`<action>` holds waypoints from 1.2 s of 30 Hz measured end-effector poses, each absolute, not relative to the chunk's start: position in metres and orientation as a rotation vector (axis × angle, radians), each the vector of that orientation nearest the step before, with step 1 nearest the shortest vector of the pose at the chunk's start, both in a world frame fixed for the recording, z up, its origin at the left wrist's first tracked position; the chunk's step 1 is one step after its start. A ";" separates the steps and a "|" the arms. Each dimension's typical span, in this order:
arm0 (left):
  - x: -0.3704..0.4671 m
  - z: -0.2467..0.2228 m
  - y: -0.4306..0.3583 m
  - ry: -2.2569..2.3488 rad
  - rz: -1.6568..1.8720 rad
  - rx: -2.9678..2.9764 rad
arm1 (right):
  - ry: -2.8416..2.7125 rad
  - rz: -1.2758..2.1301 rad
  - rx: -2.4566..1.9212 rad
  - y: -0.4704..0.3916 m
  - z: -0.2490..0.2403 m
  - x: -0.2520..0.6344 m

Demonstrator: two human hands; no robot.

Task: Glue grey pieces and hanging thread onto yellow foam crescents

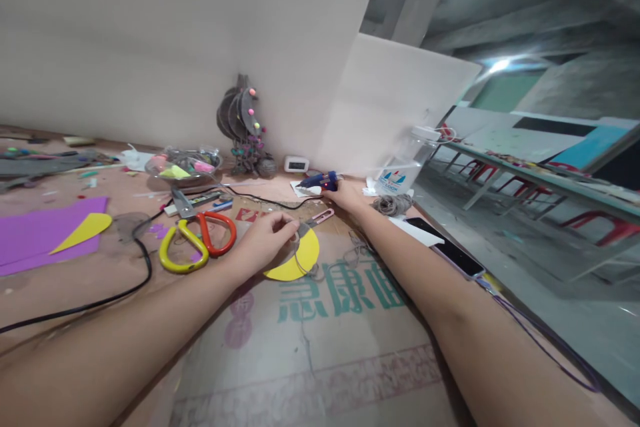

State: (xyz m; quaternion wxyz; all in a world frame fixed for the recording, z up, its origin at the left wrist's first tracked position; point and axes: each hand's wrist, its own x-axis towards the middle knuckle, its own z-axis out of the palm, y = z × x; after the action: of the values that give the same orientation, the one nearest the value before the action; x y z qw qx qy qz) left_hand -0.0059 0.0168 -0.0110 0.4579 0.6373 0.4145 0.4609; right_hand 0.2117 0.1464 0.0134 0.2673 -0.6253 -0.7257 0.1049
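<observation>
My left hand [270,237] is closed over the upper left of a yellow crescent-shaped foam piece [306,255], thumb and forefinger pinched on grey yarn [299,260] that loops across it. Under these fingers a grey area is partly hidden. Farther forward, my right hand [345,196] grips a blue glue gun [320,180] whose nozzle points left over a small white paper. A pink-handled cutter [320,217] lies between my hands, touching the yellow piece. Scissors with yellow and red handles [184,250] rest left of my left hand.
A printed cardboard sheet [320,360] covers the front. Purple foam sheets [45,233], a bowl of scraps [183,170] and a black cable [145,273] lie left. At the back stand a grey yarn ornament [243,123] and small clock [297,164]; a yarn ball [393,204] and phone [457,253] lie right.
</observation>
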 end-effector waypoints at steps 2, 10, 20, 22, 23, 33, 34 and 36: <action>-0.006 -0.011 0.016 1.008 1.136 1.571 | -1.932 0.285 -1.686 0.144 0.015 0.212; -0.006 -0.009 0.014 1.014 1.128 1.567 | -1.898 0.440 -1.574 0.121 0.041 0.217; -0.007 -0.007 0.014 1.060 1.179 1.545 | -1.860 0.734 -1.274 0.028 0.042 0.225; -0.007 -0.003 0.012 1.084 1.173 1.561 | -1.862 0.706 -1.361 0.015 0.035 0.227; -0.007 -0.002 0.011 1.096 1.168 1.567 | -1.865 0.693 -1.389 0.011 0.032 0.228; -0.008 -0.002 0.014 1.102 1.178 1.447 | -1.948 0.734 -1.298 -0.006 0.021 0.218; -0.008 -0.002 0.014 1.106 1.183 1.448 | -1.952 0.737 -1.303 -0.007 0.021 0.217; -0.009 0.000 0.014 1.114 1.194 1.471 | -1.956 0.760 -1.301 -0.009 0.021 0.216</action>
State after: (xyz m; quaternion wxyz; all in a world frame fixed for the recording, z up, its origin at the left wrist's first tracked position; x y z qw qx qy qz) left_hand -0.0086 0.0137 -0.0004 0.4547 0.5961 0.4516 0.4838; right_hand 0.2163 -0.0086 0.0210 0.3301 -0.4976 -0.7477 0.2906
